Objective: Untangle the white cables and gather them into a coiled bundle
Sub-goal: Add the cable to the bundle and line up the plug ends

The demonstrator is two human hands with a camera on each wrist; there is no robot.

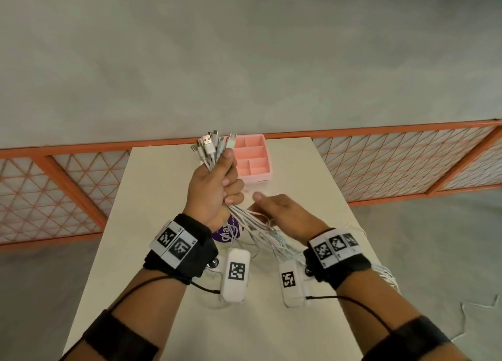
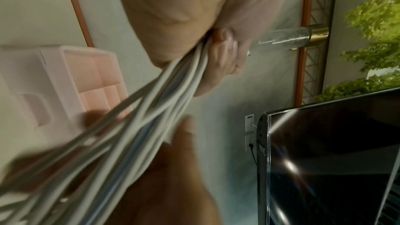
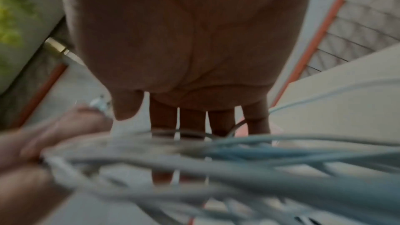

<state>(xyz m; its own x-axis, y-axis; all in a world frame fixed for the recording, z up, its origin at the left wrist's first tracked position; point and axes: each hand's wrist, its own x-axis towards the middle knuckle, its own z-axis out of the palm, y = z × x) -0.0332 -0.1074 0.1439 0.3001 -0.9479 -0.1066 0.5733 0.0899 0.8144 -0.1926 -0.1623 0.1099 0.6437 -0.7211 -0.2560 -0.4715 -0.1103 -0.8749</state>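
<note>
My left hand (image 1: 225, 186) is raised over the table and grips a bundle of white cables (image 1: 260, 233) in its fist. Their plugs (image 1: 213, 146) fan out above the thumb. In the left wrist view the cables (image 2: 151, 117) leave the curled fingers (image 2: 220, 54) in a thick strand. They trail down to the right, under my right wrist, and hang off the table's right edge. My right hand (image 1: 274, 208) hovers just right of the fist with its fingers straight (image 3: 192, 121), and the cables (image 3: 216, 160) cross below them. I cannot tell whether it touches the cables.
A pink divided tray (image 1: 252, 159) stands at the far end of the cream table (image 1: 163, 197), just behind my left hand. A purple round label (image 1: 226, 231) lies under the cables. An orange mesh railing (image 1: 380, 159) runs behind the table.
</note>
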